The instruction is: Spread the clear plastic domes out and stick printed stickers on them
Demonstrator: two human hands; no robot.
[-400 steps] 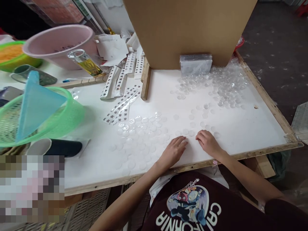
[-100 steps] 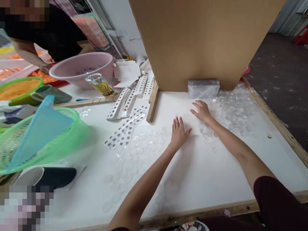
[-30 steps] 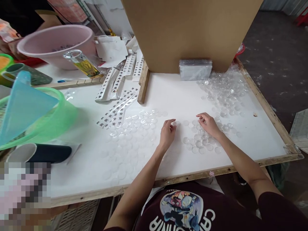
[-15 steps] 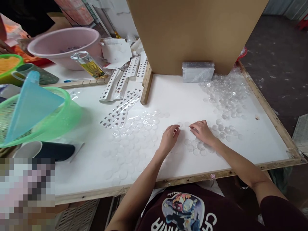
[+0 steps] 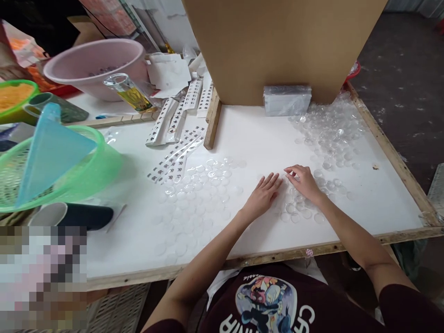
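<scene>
My left hand (image 5: 264,198) lies flat on the white tabletop (image 5: 253,240), palm down, with its fingers stretched toward the right hand. Just across from it, my right hand (image 5: 303,182) is curled, thumb and forefinger close together; whatever may be between those fingertips is too small to make out. Loose clear round discs (image 5: 294,217) lie beneath and in front of the right wrist. Many more clear discs (image 5: 189,199) are spread out flat to the left of my left hand. A heaped pile of clear discs (image 5: 335,127) sits at the back right.
A cardboard sheet (image 5: 277,46) stands behind a plastic-wrapped block (image 5: 287,101). Printed sticker strips (image 5: 176,159) lie by a wooden bar (image 5: 212,125). Leftward are a green basket (image 5: 104,162), blue funnel (image 5: 55,152), dark cup (image 5: 88,216) and pink basin (image 5: 93,58). Another person's hand (image 5: 14,69) shows far left.
My left hand has moved right and flattened, its fingers opening out from a curl. My right hand has shifted slightly right and away from me, and the discs near it lie farther right.
</scene>
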